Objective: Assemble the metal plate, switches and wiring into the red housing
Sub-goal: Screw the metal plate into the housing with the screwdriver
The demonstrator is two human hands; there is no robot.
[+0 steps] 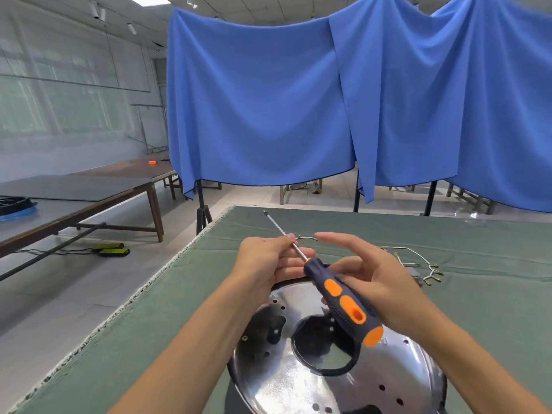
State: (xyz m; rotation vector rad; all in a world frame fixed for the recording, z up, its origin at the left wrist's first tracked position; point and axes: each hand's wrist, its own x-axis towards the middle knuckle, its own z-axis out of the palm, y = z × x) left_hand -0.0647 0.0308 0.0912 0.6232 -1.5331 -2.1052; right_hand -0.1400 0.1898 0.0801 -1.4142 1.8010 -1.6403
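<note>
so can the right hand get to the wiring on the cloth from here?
Probably, once freed: the wiring lies open on the green cloth just beyond the right hand, nothing between. But that hand holds the screwdriver.

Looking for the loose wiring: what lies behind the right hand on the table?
Behind the right hand, wires with small connectors lie on the green cloth. The hand covers their near ends.
</note>
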